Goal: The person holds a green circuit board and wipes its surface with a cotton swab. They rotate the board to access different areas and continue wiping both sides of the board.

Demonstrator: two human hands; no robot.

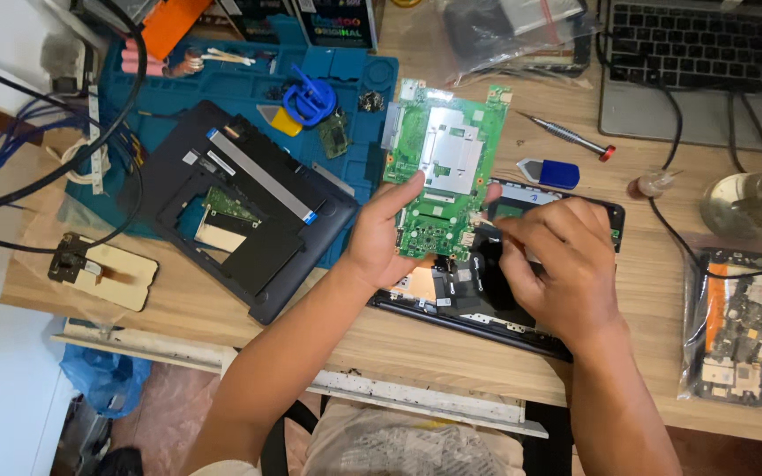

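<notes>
Left hand grips the green rectangular circuit board by its lower left edge — thumb across the face, fingers behind — tilting it up off the open black laptop chassis, which lies near the front edge of the light wooden desk. Holding by the edge keeps fingers off the components and the silver shield plate. The board sits above the chassis, roughly mid-desk, its lower end just over the opening.

Right hand rests on the chassis beside the board's lower right corner, fingers curled down toward the inside; whether they pinch anything I cannot tell — the back of the hand hides the tips.

Left of the chassis, a black plastic laptop bottom cover lies inner side up, half on the blue silicone repair mat at the back left. On the mat: a blue suction cup and a yellow triangular pick.

Right of the board: a slim silver screwdriver with red cap and a blue-and-white pry tool.

Packages: a clear plastic bag holding dark parts at the back edge; another clear bag with an orange-and-black part at the right front corner; dark printed boxes at the back, label text not recorded.
</notes>
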